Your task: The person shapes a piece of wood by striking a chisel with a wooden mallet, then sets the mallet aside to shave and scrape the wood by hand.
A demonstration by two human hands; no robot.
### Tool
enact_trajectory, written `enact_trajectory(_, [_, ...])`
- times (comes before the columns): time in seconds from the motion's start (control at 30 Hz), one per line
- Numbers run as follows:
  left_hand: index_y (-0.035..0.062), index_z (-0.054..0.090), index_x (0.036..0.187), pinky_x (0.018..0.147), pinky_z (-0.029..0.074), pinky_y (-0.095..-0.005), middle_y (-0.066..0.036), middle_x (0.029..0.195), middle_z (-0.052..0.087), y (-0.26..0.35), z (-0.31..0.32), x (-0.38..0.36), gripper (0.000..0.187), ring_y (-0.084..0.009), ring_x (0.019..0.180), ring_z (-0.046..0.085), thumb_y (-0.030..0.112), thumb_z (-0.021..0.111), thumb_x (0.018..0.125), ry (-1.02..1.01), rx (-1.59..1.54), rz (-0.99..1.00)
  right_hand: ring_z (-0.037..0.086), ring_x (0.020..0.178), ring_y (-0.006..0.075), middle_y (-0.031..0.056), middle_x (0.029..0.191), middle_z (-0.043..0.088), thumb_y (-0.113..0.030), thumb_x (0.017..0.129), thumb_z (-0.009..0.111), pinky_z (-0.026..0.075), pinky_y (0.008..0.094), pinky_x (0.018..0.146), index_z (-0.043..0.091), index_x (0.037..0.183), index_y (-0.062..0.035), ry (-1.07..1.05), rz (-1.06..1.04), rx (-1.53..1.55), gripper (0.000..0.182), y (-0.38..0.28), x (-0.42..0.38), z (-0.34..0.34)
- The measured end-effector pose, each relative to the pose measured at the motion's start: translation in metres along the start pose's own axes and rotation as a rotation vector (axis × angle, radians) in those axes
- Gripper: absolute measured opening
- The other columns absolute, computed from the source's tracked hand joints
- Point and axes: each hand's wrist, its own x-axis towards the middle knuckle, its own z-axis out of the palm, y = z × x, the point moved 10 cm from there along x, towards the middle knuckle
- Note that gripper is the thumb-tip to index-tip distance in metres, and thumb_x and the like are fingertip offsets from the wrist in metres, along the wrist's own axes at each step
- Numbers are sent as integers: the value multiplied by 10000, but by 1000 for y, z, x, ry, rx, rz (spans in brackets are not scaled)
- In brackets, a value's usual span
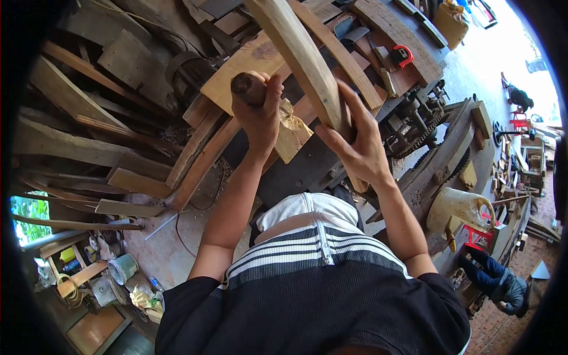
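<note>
My left hand (258, 121) is closed around a brown wooden handle with a rounded dark end (248, 89); whatever tool lies beyond the handle is hidden. My right hand (362, 142) grips the near end of a long, pale, curved piece of wood (302, 62), its thumb on one side and fingers on the other. That piece slants up and out past the top of the view. Between the hands, a rough yellowish wood block (293, 133) rests on the dark work surface. Behind my left hand lies a thick light board (225, 80).
A red tape measure (403, 56) lies among planks ahead. To the right are machinery with a chain (423, 127) and a whitish bucket (452, 210). Stacked boards (83, 145) crowd the left. Another person (500, 284) is at the lower right.
</note>
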Motion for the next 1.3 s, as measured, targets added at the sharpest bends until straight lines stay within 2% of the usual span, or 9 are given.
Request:
enact_trajectory(0.13, [1,594,1070,814,528,-272,-51,1032,662,17,9,-5,325,-136,946,633,181,781,874,-70,-43,110,692,1038,335,222,1197,657,-214,796,730,521,384,922,379,1494,-25,25,-402,-32,804,-88,11,-10])
enact_trajectory(0.23, [6,605,1088,848,526,-284,-69,1086,668,5,17,-11,321,-161,981,635,170,774,870,-177,210,143,713,826,354,214,1019,699,-182,763,732,566,457,751,386,1513,-90,-271,-200,-362,830,-62,21,13])
enact_trajectory(0.3, [23,616,1067,833,525,-276,-55,1056,666,-6,8,-18,276,-157,961,639,148,763,869,2,-249,-101,717,831,340,208,1016,703,-200,765,739,566,450,769,390,1514,-96,-168,-317,-329,833,-82,26,0])
enact_trajectory(0.43, [21,578,1076,819,520,-270,-35,1032,628,-15,7,-20,287,-138,931,625,85,751,856,-139,-30,-107,713,907,346,221,1064,699,-236,771,767,549,438,853,399,1513,-102,85,-613,-178,839,-134,20,-23])
enact_trajectory(0.6, [50,542,954,792,504,-270,-4,958,558,11,-1,-21,211,-92,877,568,71,732,866,68,-212,-95,723,761,338,213,871,712,-267,813,747,557,431,700,412,1483,-39,-372,-166,-300,783,-52,22,21])
enact_trajectory(0.7, [84,533,936,731,495,-260,-1,833,561,-5,-16,-20,235,-81,777,551,144,757,901,11,-217,-221,693,1000,341,208,1165,678,-314,859,731,512,437,939,440,1486,-117,-192,-29,-238,719,-37,18,3])
enact_trajectory(0.8, [101,526,906,695,486,-254,6,777,551,-6,-28,-14,228,-73,731,546,146,749,912,102,-468,-213,725,916,334,237,1060,697,-300,845,731,555,417,825,405,1483,-58,-33,-134,-247,756,-25,15,-16])
enact_trajectory(1.07, [97,495,926,740,475,-304,-13,786,545,-22,-12,-21,223,-122,746,553,49,712,915,25,-315,-258,626,1139,259,168,1247,637,-353,856,749,449,373,1009,440,1480,-81,-2,75,-210,748,36,-17,-23])
enact_trajectory(1.3, [76,581,868,672,469,-226,13,859,590,-1,10,-28,198,-56,747,539,116,775,884,-17,-109,-174,624,1171,260,171,1284,624,-258,829,766,452,376,1028,410,1502,-69,58,-152,90,785,-45,0,-25])
